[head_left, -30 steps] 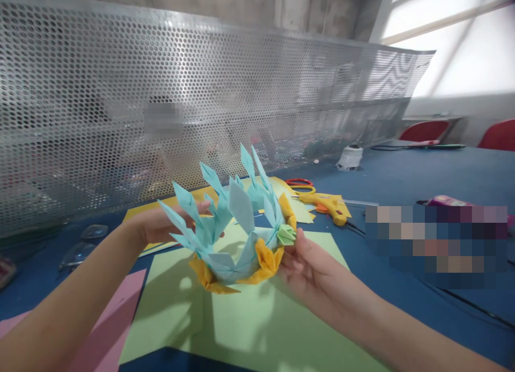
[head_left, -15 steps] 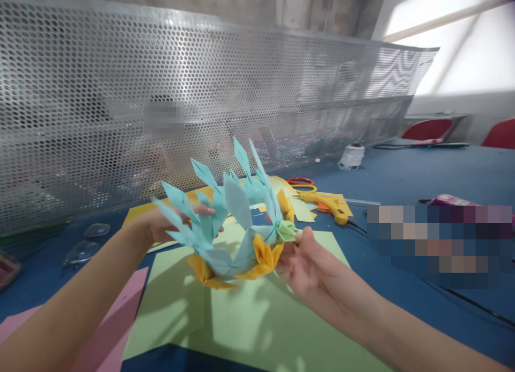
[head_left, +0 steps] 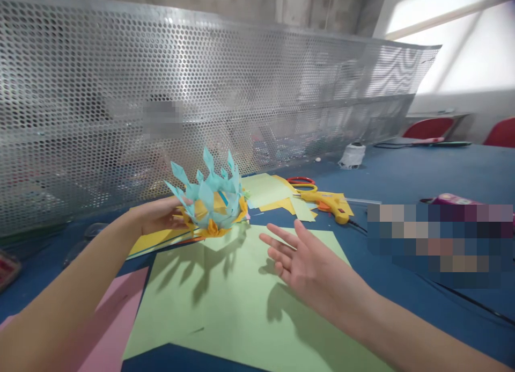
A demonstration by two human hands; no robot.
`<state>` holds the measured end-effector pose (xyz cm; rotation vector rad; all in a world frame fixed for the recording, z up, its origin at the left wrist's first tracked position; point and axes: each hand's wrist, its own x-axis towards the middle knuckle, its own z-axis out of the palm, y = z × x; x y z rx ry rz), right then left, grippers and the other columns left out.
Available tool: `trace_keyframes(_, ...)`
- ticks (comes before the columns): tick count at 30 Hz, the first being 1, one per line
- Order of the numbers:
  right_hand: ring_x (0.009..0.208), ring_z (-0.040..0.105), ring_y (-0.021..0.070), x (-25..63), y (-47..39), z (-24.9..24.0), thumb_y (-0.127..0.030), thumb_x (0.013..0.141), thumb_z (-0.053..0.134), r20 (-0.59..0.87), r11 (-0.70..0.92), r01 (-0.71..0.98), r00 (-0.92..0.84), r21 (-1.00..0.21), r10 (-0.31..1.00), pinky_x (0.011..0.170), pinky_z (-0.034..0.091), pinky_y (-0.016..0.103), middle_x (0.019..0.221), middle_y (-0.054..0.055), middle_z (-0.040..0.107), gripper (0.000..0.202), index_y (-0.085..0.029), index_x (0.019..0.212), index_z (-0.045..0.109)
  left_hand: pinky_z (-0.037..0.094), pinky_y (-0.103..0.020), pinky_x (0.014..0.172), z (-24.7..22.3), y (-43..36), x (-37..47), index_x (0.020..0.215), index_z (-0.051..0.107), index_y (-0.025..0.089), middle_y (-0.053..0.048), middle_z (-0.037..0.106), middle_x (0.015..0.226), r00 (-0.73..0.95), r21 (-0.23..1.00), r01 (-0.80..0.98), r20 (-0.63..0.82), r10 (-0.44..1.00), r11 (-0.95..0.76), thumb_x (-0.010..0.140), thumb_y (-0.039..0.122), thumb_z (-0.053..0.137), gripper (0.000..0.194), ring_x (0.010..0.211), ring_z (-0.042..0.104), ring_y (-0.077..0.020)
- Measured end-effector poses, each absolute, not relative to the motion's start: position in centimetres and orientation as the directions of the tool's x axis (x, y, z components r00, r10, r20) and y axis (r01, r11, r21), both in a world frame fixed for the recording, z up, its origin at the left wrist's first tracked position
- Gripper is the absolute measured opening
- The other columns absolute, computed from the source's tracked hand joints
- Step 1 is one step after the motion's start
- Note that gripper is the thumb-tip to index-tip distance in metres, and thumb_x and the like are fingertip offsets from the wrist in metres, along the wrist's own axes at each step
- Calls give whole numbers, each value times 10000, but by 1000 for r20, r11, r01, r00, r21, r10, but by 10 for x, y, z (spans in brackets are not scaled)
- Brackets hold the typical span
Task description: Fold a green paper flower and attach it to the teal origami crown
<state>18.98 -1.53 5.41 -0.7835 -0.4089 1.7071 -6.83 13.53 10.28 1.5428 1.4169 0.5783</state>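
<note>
A folded paper crown (head_left: 211,200), light blue with pointed leaf-like tips and orange paper flowers along its lower edge, is held up at the left of centre. My left hand (head_left: 159,216) grips its left side, with the fingertips partly hidden behind it. My right hand (head_left: 295,256) is apart from the crown, palm turned inward and fingers spread, with nothing in it. Below both hands lies a large light green paper sheet (head_left: 225,302), on which the crown's shadow falls.
A yellow glue gun (head_left: 330,203) lies beyond my right hand, near scissors (head_left: 301,184) with red and yellow handles. Yellow and green paper pieces (head_left: 269,189) are behind. Pink paper (head_left: 116,307) lies at left. A perforated metal screen (head_left: 193,77) bounds the table's far side.
The crown has moved away from me and slightly left in my left hand. My right hand has let go of it and opened.
</note>
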Motion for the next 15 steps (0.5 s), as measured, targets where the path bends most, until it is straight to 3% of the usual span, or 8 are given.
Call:
trace_keyframes(4,744,610,114,190,-16,55,-452,785,707,-289,-289,-699,-122,-654,949,665,546,220,1228,130,565,501,-155,1172,592,537,-424,811,94,140,-64,1179,563,171,-87,597,1182,224,832,503,-387,895,234,920,311,573,295,972,624,-224)
trace_keyframes(15,669,598,94,189,-16,55,-377,814,683,-286,-308,-671,-146,-675,947,622,523,206,1012,52,610,394,-183,1152,620,538,-424,807,93,130,-51,1187,558,169,-86,595,1183,137,772,562,-441,887,297,916,303,581,304,972,624,-227)
